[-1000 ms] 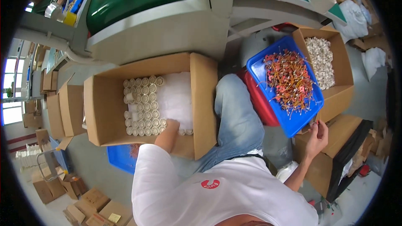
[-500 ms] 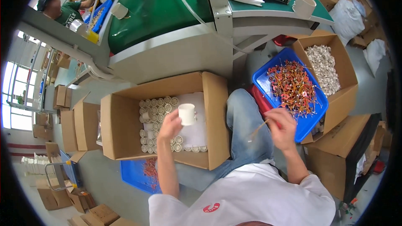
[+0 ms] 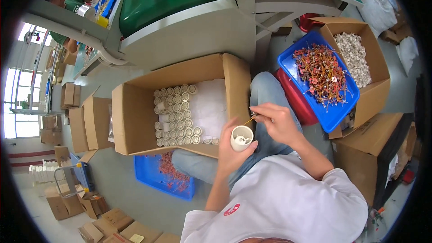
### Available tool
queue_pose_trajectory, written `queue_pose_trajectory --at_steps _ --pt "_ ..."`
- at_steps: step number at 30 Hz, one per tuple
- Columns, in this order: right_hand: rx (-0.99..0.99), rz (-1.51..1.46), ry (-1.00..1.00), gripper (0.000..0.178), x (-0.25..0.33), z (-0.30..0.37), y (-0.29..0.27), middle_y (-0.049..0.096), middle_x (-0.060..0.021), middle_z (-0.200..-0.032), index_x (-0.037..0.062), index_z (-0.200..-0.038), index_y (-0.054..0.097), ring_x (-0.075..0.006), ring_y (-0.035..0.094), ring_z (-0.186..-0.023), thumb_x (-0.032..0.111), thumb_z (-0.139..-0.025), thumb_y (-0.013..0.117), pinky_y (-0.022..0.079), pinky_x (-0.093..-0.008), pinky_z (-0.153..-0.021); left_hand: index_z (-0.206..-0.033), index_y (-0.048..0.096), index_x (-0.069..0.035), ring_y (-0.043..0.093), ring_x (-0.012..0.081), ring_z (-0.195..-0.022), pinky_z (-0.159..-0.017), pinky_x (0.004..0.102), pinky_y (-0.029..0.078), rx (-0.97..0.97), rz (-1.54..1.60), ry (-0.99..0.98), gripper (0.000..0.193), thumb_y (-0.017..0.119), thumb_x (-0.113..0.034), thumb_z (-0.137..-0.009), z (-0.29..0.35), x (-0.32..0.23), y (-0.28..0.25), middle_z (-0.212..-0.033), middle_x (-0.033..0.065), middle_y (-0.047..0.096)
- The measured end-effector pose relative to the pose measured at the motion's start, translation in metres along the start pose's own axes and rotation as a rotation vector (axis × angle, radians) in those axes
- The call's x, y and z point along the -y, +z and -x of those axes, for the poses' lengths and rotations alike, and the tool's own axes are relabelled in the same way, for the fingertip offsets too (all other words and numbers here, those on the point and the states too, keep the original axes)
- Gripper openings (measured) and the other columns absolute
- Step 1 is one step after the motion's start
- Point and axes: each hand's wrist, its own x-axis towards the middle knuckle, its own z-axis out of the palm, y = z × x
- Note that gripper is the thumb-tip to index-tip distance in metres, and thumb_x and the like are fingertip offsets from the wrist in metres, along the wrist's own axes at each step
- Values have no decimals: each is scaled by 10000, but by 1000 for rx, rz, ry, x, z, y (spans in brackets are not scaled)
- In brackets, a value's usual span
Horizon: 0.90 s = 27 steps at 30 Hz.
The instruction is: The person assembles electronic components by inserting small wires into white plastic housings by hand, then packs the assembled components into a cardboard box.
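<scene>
My left hand (image 3: 228, 156) is wrapped round a white plastic cylinder (image 3: 242, 138), its hollow open end with inner ribs facing up. Just beyond its rim, my right hand (image 3: 278, 122) pinches a small part with thin yellowish wires (image 3: 249, 120). The wires come close to the cylinder; whether they touch it I cannot tell. Left of my hands, a cardboard box (image 3: 126, 123) holds rows of similar white cylinders (image 3: 179, 116) on a pale sheet. To the right, a blue tray (image 3: 330, 123) is heaped with red and orange wired parts (image 3: 321, 74).
A carton (image 3: 378, 69) of small white pieces (image 3: 352, 58) stands beyond the blue tray, which rests by a red stool (image 3: 297, 99). Another blue tray (image 3: 146, 175) with reddish parts lies on the floor. A green conveyor (image 3: 175, 0) runs ahead; a co-worker (image 3: 74, 2) is at far left.
My left hand has brought the cylinder right and nearer, tipping its open end up. My right hand has moved left with the wired part to meet it. My view has shifted slightly.
</scene>
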Motion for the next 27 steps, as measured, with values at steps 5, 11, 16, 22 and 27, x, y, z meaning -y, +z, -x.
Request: queue_pose_trajectory --at_steps 5,11,16,22,27 --pt "38 -125 127 229 0 3 -1 699 -146 -986 -36 -981 720 -212 710 -801 -125 -783 649 582 -304 -709 -1096 552 -19 645 185 -920 -813 284 518 201 351 -398 552 887 -169 -683 14 18 -14 -1022 91 658" --pt "-44 -170 159 212 -2 11 4 690 -132 -953 -41 -989 703 -197 700 -829 -101 -789 670 576 -292 -723 -1231 496 -14 638 198 -982 -842 317 526 553 899 -297 686 857 -293 -719 12 21 -21 -1146 150 647" --pt "-300 -64 203 233 -23 2 -14 689 -137 -1012 -21 -1027 699 -209 686 -855 -61 -798 690 554 -292 -754 -1426 377 -10 630 227 -1057 -894 342 531 132 1048 -468 843 800 -361 -787 8 31 -27 -1261 154 597" --pt "-313 -312 140 270 8 -6 -27 648 -132 -1065 -55 -1063 694 -190 675 -882 -138 -811 645 553 -271 -774 -1324 449 -20 640 237 -1026 -874 339 534 -105 396 -217 736 842 -60 -703 17 38 -2 -1200 158 610" --pt "-148 -129 -120 292 33 3 -21 688 -152 -1033 -22 -1016 713 -254 696 -894 -115 -739 710 571 -306 -757 -1185 559 33 634 209 -975 -861 321 523 -53 36 144 565 794 4 -673 2 19 -2 -1121 141 599"
